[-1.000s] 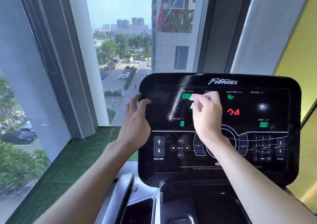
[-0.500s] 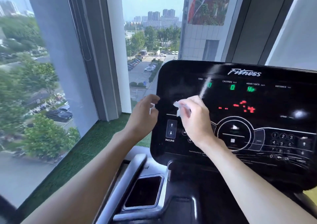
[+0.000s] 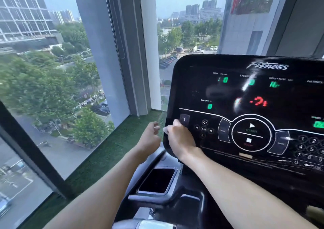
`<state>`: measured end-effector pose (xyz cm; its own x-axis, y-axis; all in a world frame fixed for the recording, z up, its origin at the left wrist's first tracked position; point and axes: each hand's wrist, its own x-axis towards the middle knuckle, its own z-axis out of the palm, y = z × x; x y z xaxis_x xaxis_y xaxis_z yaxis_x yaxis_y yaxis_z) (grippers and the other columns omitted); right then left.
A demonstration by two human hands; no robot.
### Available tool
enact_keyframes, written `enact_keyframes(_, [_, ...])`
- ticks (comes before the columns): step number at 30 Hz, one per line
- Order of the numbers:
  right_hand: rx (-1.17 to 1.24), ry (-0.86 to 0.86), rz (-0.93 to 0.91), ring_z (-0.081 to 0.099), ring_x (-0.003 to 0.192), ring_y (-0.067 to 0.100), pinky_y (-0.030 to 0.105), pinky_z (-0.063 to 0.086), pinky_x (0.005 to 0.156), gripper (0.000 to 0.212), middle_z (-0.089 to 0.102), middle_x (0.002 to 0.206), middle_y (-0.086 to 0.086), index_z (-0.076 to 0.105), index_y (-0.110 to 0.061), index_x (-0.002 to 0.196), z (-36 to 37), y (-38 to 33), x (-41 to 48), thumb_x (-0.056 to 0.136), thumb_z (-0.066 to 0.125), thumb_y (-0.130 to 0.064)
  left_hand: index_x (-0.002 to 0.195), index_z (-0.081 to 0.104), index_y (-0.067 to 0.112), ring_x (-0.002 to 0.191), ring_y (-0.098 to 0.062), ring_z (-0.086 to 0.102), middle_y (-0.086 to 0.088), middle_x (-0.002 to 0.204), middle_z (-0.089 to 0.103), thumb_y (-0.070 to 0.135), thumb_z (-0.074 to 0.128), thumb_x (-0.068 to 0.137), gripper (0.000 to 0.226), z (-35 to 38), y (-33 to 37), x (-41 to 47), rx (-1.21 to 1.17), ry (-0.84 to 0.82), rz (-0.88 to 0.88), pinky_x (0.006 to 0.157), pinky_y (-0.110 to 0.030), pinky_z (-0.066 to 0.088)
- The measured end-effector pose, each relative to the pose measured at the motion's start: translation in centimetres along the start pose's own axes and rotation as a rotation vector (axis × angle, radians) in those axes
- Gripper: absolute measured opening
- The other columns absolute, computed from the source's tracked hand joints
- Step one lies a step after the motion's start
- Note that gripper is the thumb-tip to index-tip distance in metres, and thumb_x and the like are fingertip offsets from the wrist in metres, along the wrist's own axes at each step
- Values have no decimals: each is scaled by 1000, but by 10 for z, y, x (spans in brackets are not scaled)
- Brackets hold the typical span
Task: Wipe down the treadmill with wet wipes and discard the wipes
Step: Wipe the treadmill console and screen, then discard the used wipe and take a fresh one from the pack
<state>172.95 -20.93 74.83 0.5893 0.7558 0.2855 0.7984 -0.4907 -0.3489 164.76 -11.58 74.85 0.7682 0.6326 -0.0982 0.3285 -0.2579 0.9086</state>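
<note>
The treadmill's black console (image 3: pixel 228 92) fills the right half of the view, with green and red digits lit. My right hand (image 3: pixel 180 137) presses a small white wet wipe (image 3: pixel 165 129) against the console's lower left edge, over the incline buttons. Only a corner of the wipe shows past my fingers. My left hand (image 3: pixel 149 139) hovers just left of the console, off its edge, fingers loosely curled and holding nothing.
A grey cup-holder tray (image 3: pixel 157 180) and a curved handrail (image 3: pixel 149 165) sit below the console. Green artificial turf (image 3: pixel 112 151) covers the ledge to the left. Floor-to-ceiling windows with a grey pillar (image 3: pixel 112 53) stand close behind.
My right hand has slid the wipe down and left across the console, from the top displays to the lower left edge. My left hand has come off the console's side.
</note>
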Motion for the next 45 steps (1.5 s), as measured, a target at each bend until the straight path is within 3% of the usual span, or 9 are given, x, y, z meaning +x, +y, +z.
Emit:
enact_keyframes(5, [-9,-85,54,60,79,29,28,34,56,34,41,89,-1,64,-11,120,34,-7,10,91,50,3,143,38,12,118,-20,54,-7,130,59,-14,34,85,64,5,-9,10,-36,-21,-36,100,-33,42])
enact_keyframes(8, [121,-150,82,50,79,20,20,34,54,22,35,76,-7,65,-7,103,42,-11,10,95,45,-4,134,48,9,99,-19,60,-6,116,64,-9,41,90,48,-1,-16,8,-142,25,-84,84,-31,47])
enact_keyframes(10, [196,-122,57,54,77,26,33,48,65,21,41,83,1,62,-7,80,35,-15,6,94,47,-6,123,56,9,88,-17,60,-7,106,66,-4,43,93,34,-9,-14,4,-236,82,-112,76,-30,49])
enact_keyframes(12, [302,-50,32,58,78,27,39,52,73,24,50,91,7,67,-4,83,24,-19,4,98,50,-13,115,60,12,84,-20,61,-10,103,67,6,41,97,27,-17,-9,-1,-304,108,-141,73,-34,50])
enact_keyframes(16, [650,88,108,61,74,13,20,47,64,10,64,88,3,67,-12,92,-5,-36,3,96,57,-12,108,64,10,70,-22,67,-8,90,68,24,50,101,21,-23,5,-20,-330,52,-79,72,-39,56])
enact_keyframes(28, [932,-167,-82,63,93,15,28,56,79,30,66,105,4,63,-8,118,-17,-139,-49,96,66,-28,111,62,4,82,-26,69,-19,103,73,35,61,95,35,-102,-10,-141,-467,418,23,81,-47,57])
enact_keyframes(32, [886,-292,-253,57,63,5,16,43,55,11,66,76,-3,68,-9,88,-4,-207,-78,94,69,-18,110,66,-1,88,-29,69,-20,106,72,35,57,97,40,-156,-38,-208,-455,561,6,82,-44,58])
enact_keyframes(36, [921,-451,-367,58,71,8,9,45,52,11,66,85,4,67,-2,102,10,-306,-129,97,62,-10,99,61,8,91,-30,67,-17,102,69,28,52,102,22,-211,-78,-309,-492,781,-37,78,-43,57])
enact_keyframes(45, [985,-763,-716,56,71,20,31,46,62,2,62,78,9,61,-11,96,51,-552,-376,97,63,-10,103,55,17,62,-16,58,-8,82,61,6,54,100,11,-308,-173,-651,-483,1285,-174,59,-29,52])
